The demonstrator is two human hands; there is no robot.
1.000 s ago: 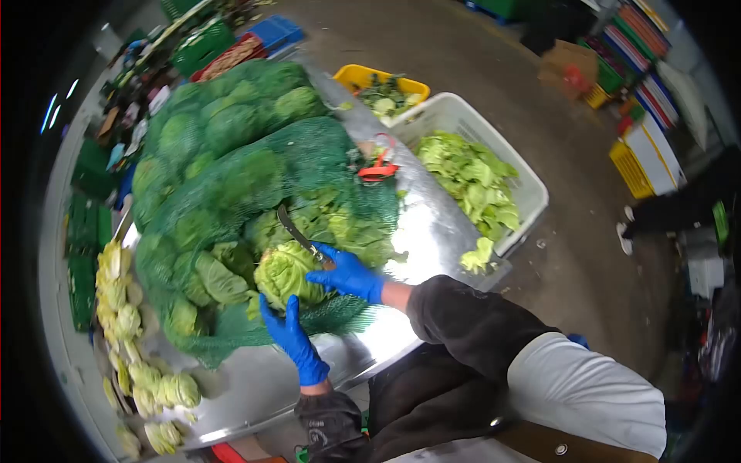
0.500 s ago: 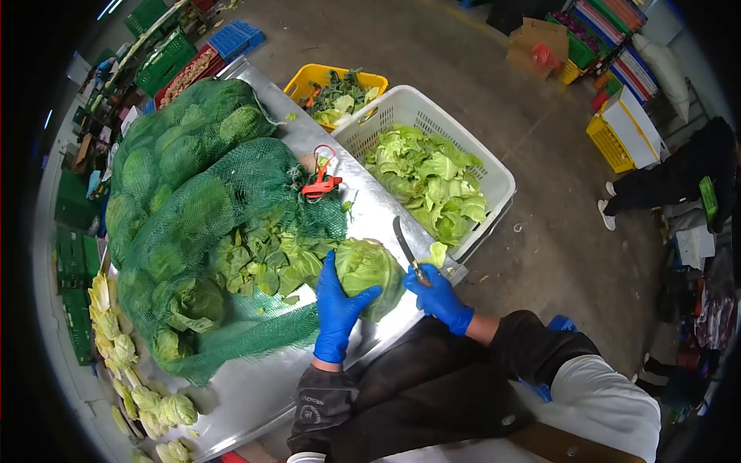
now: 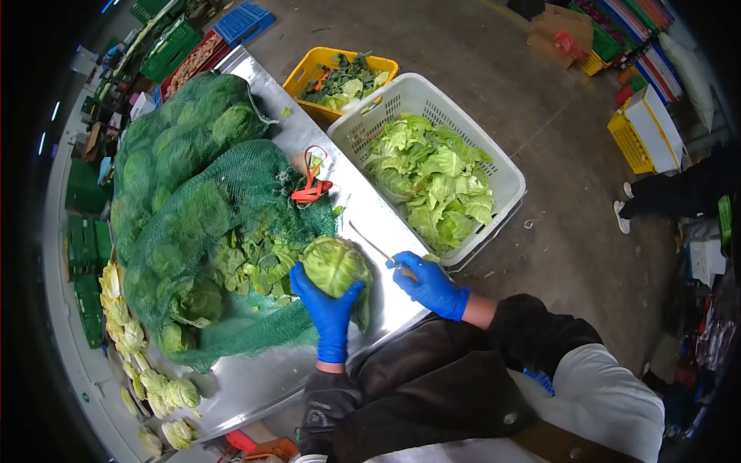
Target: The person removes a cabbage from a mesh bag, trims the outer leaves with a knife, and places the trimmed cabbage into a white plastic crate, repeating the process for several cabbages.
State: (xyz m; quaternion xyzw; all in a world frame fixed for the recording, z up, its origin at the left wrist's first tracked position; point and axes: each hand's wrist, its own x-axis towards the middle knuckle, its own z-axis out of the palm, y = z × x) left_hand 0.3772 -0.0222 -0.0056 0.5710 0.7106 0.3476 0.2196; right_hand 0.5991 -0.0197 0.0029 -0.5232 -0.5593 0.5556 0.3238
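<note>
A metal bench [image 3: 247, 382] stands on a bare floor, a green net bag [image 3: 255, 174] across it, a white crate [image 3: 509, 185] of leaves beyond its right edge; the cabbage [image 3: 337, 264] is near the front-right corner, its underside hidden; round, it shows no clear long axis; the knife [image 3: 392, 261] slants toward the far-left corner, blade thin and hard to make out, handle partly covered by the closed right hand [image 3: 432, 289]; the left hand [image 3: 328, 309], spread wide, cups the cabbage's near side.
</note>
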